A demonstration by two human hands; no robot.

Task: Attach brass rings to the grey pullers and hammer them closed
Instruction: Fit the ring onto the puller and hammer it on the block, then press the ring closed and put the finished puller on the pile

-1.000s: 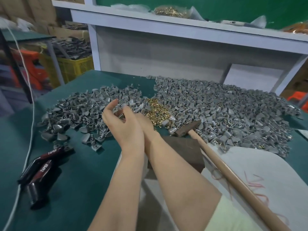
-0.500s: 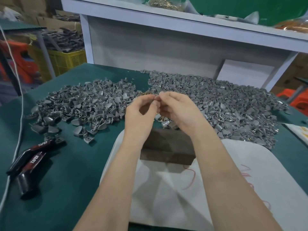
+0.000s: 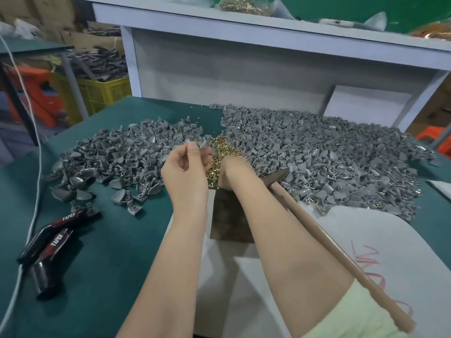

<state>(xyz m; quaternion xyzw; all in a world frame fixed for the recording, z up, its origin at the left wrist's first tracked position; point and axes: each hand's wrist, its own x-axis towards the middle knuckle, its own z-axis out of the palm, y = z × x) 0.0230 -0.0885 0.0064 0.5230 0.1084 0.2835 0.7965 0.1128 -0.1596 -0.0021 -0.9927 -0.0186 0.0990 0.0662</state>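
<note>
Beside brass rings (image 3: 220, 150), left hand (image 3: 185, 172) pinches puller (image 3: 203, 143); right hand's (image 3: 229, 172) grip hidden, cannot tell.

Both forearms come up from the bottom edge and converge at mid-frame. The left forearm (image 3: 170, 252) is bare and rises from the lower centre. The right forearm (image 3: 280, 235) slants in from the lower right, with a pale sleeve (image 3: 353, 315) at its upper end. The left hand (image 3: 185, 172) is raised with its wrist nearly straight and its fingers curled upward, and thumb and fingertips pinch a grey puller (image 3: 203, 143). The right hand (image 3: 228, 170) sits just beside it, bent downward at the wrist. Its fingers are hidden behind the left hand, so their grip cannot be told.
</note>
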